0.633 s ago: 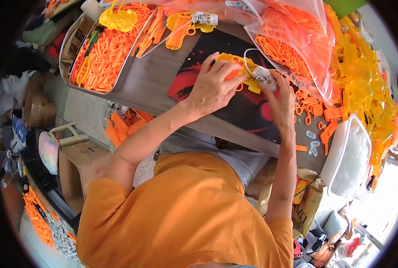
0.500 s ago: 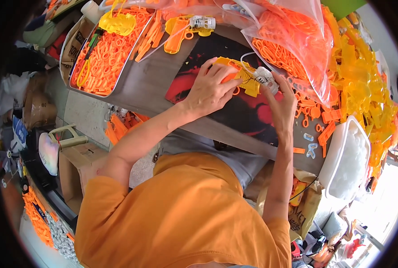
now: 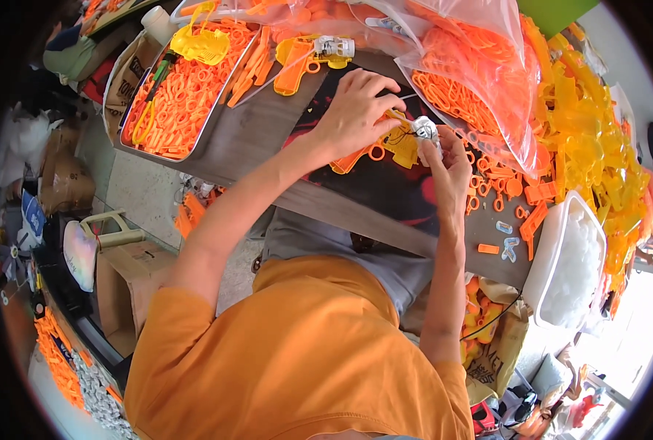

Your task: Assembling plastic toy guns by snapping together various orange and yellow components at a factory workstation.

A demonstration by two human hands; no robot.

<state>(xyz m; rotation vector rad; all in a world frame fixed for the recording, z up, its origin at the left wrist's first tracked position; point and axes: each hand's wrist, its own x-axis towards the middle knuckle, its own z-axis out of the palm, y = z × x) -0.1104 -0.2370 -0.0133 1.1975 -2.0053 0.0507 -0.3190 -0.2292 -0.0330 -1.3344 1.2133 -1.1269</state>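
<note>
Over the dark red-and-black mat (image 3: 370,191) is a half-built toy gun (image 3: 398,147), with a yellow body, an orange handle and trigger ring, and a whitish clear front part with thin dark wires. My right hand (image 3: 450,163) grips this front part between thumb and fingers. Above the handle, my left hand (image 3: 359,110) has its thumb and index finger pinched together at the top edge of the yellow body, by the wires. What lies between those fingertips is too small to make out. Another toy gun (image 3: 295,67) of the same kind lies farther back.
At the left stands a metal tray (image 3: 187,158) of orange parts, with a yellow shell and a green-handled tool on top. Clear bags (image 3: 473,81) of orange pieces and a heap of yellow shells (image 3: 587,125) fill the right. A white tub (image 3: 572,260) stands near the table's right end.
The toy gun has tilted, its handle now lower and more exposed. My left hand has moved from the handle to the body's top edge; my right hand has shifted slightly left.
</note>
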